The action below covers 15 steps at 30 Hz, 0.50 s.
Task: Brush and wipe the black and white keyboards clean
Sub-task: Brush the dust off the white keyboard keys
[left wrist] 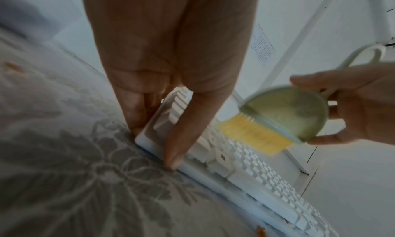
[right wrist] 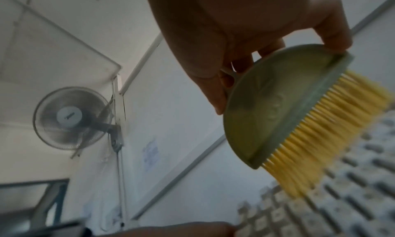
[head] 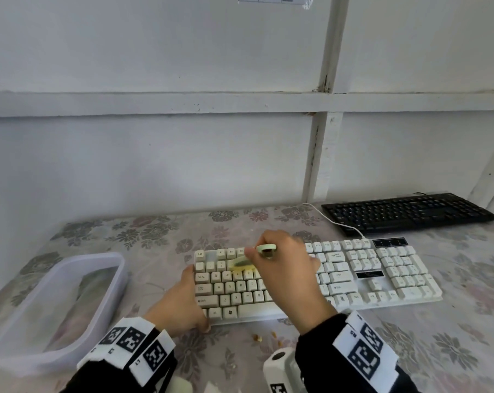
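1. Your left hand sits at the white keyboard's left end: fingers straight down against its side edge, thumb pressed on the front corner, steadying it on the floral tablecloth.
2. Your right hand is curled around a pale green brush; its yellow bristles point down at the upper-left keys.
3. Crumbs lie just in front of the white keyboard.
4. Black keyboard: far right, by the wall.
5. Clear plastic tub: left of you.
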{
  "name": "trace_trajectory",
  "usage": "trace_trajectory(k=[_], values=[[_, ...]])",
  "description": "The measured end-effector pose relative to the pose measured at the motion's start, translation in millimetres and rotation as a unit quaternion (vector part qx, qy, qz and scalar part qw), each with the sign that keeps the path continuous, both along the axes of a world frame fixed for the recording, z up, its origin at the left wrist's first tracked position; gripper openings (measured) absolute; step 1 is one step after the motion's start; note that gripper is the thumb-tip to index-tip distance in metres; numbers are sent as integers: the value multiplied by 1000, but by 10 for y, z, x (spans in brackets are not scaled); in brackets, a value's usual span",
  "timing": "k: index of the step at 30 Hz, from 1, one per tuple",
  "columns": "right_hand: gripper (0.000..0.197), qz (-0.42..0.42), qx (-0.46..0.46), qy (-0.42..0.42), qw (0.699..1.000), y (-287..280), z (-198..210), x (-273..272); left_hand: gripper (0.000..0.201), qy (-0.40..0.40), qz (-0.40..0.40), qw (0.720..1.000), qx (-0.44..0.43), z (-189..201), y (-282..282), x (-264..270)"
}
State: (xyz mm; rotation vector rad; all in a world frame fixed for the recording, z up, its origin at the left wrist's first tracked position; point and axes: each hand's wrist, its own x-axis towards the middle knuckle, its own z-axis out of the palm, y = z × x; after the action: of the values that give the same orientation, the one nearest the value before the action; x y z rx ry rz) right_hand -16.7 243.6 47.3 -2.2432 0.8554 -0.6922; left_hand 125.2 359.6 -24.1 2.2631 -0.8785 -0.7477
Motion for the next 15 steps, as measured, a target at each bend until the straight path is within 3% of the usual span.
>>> trace_trajectory(k=[2, 7, 11, 13, 15], values=[[31, -12, -36, -9, 999, 1, 23, -20, 112, 2, 4, 1000, -4, -6, 0, 5], [35, 82, 87, -82, 989, 153, -49, 47, 111, 4, 10, 1000, -9, -16, 0, 2], [34, -11, -22, 0, 1000, -18, -43, -70, 112, 8, -1, 1000, -16, -29, 9, 11], [33, -25, -52, -23, 998, -86, -16, -139, 113, 4, -4, 1000, -15, -29, 11, 11], [32, 17, 0, -87, 996, -122, -25, -177, 114, 3, -8, 1000, -19, -36, 13, 15]])
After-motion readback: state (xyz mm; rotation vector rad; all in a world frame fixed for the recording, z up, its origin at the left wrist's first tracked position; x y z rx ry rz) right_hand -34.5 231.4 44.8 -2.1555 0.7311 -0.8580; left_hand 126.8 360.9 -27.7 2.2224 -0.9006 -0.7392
